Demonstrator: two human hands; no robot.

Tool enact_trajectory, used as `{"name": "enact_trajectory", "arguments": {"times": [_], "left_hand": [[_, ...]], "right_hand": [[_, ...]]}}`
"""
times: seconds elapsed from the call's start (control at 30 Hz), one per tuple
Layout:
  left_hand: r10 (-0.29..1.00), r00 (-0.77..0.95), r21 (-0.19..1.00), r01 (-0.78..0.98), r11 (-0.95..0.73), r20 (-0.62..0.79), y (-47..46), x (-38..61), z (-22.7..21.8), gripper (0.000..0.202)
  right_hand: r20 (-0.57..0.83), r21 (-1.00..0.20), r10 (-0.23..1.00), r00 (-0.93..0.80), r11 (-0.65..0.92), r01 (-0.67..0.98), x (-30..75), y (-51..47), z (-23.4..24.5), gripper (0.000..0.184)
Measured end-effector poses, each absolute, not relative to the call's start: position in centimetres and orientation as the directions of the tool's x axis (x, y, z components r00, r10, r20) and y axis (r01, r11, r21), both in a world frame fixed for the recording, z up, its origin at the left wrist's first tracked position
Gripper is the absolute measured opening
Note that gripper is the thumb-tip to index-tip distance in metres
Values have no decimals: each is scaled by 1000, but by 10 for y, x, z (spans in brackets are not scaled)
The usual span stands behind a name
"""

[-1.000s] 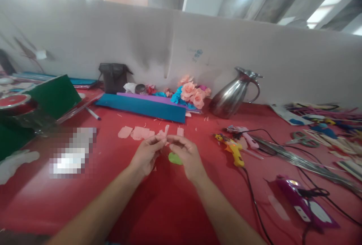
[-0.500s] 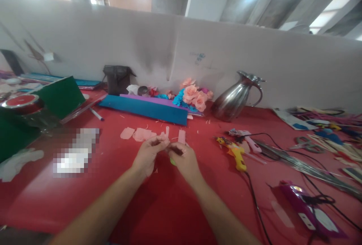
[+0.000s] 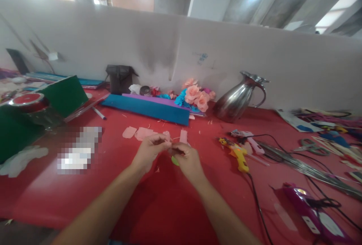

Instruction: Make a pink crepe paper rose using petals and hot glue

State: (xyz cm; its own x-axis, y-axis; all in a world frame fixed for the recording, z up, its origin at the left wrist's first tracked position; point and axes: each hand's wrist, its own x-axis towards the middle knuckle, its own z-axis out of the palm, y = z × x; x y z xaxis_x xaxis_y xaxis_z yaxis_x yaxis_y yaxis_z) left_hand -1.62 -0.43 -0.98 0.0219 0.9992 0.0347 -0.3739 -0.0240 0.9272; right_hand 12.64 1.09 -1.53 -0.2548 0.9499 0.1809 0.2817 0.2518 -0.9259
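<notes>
My left hand (image 3: 149, 152) and my right hand (image 3: 189, 158) meet over the middle of the red table. Their fingertips pinch a small pink paper piece (image 3: 167, 139), partly covered by the fingers. Just beyond the hands lie flat pink paper cutouts (image 3: 144, 134), a further cutout (image 3: 129, 132) to their left and a narrow pink strip (image 3: 183, 136) to the right. A bright green item (image 3: 175, 161) shows beside my right hand, mostly hidden, so I cannot tell its kind.
Blue sheets (image 3: 147, 110) lie behind, with pink paper flowers (image 3: 198, 96) and a steel jug (image 3: 236, 97). To the right are a yellow glue gun (image 3: 239, 156), scissors (image 3: 312, 147), wires (image 3: 296, 162) and a purple power strip (image 3: 316, 213) with cords. A lidded jar (image 3: 36, 111) stands left.
The view has shifted slightly, moving the scene a little to the right. Both hands remain together; their fingers have shifted a little around the pink paper, and more of the green item shows.
</notes>
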Motion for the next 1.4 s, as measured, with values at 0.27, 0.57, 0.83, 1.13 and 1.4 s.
{"name": "enact_trajectory", "arguments": {"times": [0.27,0.57,0.83,1.13,1.4], "left_hand": [[995,-95,876,-480,-34,-13,9,-22,-19,12],[987,-27,810,-574,117,-161,22,-21,-33,28],[979,104,770,-605,201,-175,22,-18,-30,28],[957,171,694,-660,288,-235,24,-18,-28,18],[960,141,719,-638,276,-243,23,-17,-26,24]], "right_hand": [[535,-705,833,-142,532,468,121,-1,-4,13],[327,-453,466,-822,841,296,20,-41,32,34],[-88,-208,392,-916,892,402,-61,-16,20,65],[-158,-168,370,-916,904,394,-77,-12,8,65],[-43,-126,406,-913,904,409,-74,-15,9,59]]}}
